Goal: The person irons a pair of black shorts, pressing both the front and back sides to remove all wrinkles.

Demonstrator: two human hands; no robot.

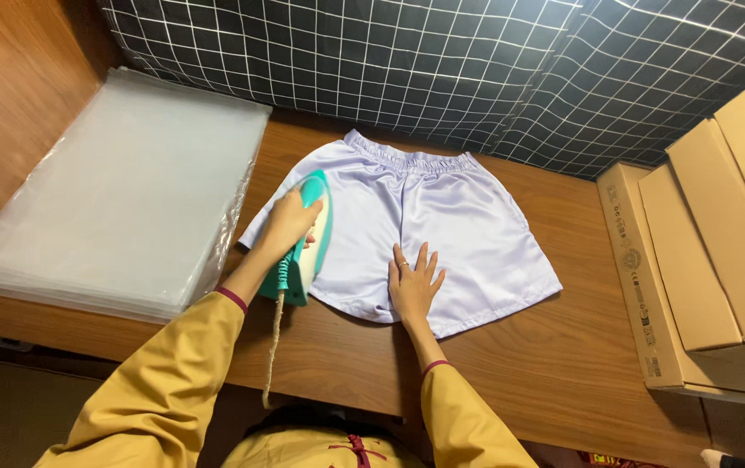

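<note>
Sleeves: at the bottom of the frame, our mustard-yellow sleeves are reaching forward over the wooden table.
Right hand: our right hand is lying flat, fingers spread and holding nothing, on the lower hem of the shorts at centre frame.
Left hand: our left hand is closing around the handle of a teal iron, left of centre.
Shorts: pale lilac shorts are lying spread out mid-table, the iron resting on their left leg.
Left side: a stack of clear plastic bags is sitting beside the shorts.
Right side: cardboard boxes are lining the right edge.
Back: a black grid-patterned cloth is hanging across the top.
</note>
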